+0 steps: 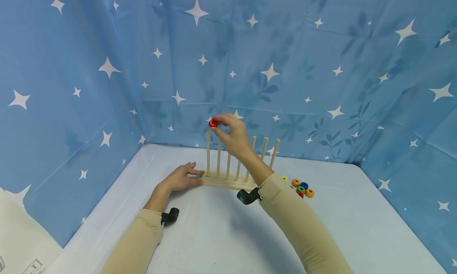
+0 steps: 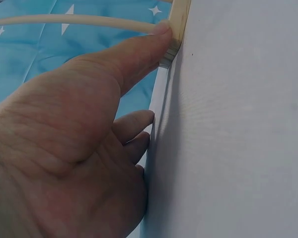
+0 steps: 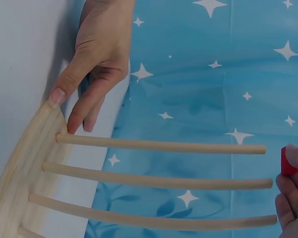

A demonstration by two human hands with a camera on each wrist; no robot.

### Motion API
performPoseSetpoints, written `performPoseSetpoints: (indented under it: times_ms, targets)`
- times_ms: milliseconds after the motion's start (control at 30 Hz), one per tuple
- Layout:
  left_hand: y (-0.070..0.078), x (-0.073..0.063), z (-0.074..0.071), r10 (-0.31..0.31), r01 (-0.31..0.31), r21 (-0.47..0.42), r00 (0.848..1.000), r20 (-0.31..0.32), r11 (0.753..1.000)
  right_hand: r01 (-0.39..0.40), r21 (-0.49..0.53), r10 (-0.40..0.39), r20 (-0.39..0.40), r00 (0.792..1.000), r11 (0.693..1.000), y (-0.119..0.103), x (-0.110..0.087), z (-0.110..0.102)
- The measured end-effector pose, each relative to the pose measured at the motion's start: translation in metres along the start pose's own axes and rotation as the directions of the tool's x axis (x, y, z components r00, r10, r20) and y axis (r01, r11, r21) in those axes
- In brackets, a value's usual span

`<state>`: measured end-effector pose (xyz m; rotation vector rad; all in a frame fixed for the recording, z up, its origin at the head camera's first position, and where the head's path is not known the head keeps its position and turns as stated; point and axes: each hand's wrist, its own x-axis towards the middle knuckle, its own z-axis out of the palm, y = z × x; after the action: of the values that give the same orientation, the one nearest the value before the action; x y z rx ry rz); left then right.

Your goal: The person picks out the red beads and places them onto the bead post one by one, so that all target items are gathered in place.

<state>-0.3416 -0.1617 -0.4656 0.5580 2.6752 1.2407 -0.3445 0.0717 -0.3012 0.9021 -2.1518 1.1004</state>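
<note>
Pinching the red ring [image 1: 213, 124] in your right hand [image 1: 233, 137], you held it just above the tip of the upright leftmost peg [image 1: 208, 155], not touching, while your left hand [image 1: 183, 178], nearer that peg's foot, pinched the wooden base [image 1: 228, 182] at its left end.

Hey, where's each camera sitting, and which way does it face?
Head: worn on the head, looking forward and down at the wooden rack; left hand, right hand and sleeves show.
Left wrist: on that wrist, looking along the left hand toward one rack end; that hand looms large.
Right wrist: on that wrist, looking across the pegs toward the left hand; right hand partly shows.
Head and right wrist both show the red ring.
</note>
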Motion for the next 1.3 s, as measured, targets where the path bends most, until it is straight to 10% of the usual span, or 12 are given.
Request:
performPoseSetpoints:
  times_ms: [1300]
  targets:
    - [0.001,0.0,0.0,-0.002,0.002,-0.02,1.0,-0.013,1.0,-0.086,-0.251,0.126,0.148,0.981,0.964,-0.003,-0.001,0.01]
